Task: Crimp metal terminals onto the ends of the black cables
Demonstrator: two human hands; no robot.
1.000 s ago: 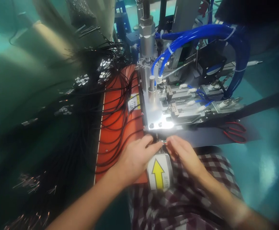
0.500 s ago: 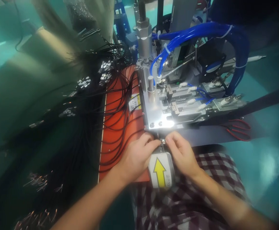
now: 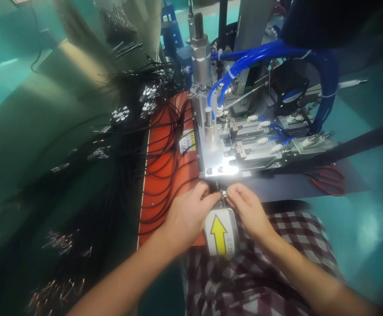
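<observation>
My left hand (image 3: 191, 213) is closed, its thumb and fingers pinched at a small metallic piece (image 3: 223, 193) at the front edge of the machine (image 3: 214, 151). From the other side, my right hand (image 3: 247, 208) has its fingertips pressed together at the same piece. What each pinch holds is too small to name. Just below the fingertips is a white plate with a yellow arrow (image 3: 219, 232). Black cables (image 3: 170, 175) lie over the orange board (image 3: 160, 193) to the left of my left hand.
Bundles of black cables with metal ends (image 3: 120, 114) spread at the left. Blue air hoses (image 3: 253, 55) arch over the machine. Red-handled pliers (image 3: 329, 181) lie at the right. A checkered cloth (image 3: 293, 232) covers my lap.
The view has shifted slightly, so the cables and orange board appear a little farther right. Both hands stay at the small piece; the right fingers have moved slightly.
</observation>
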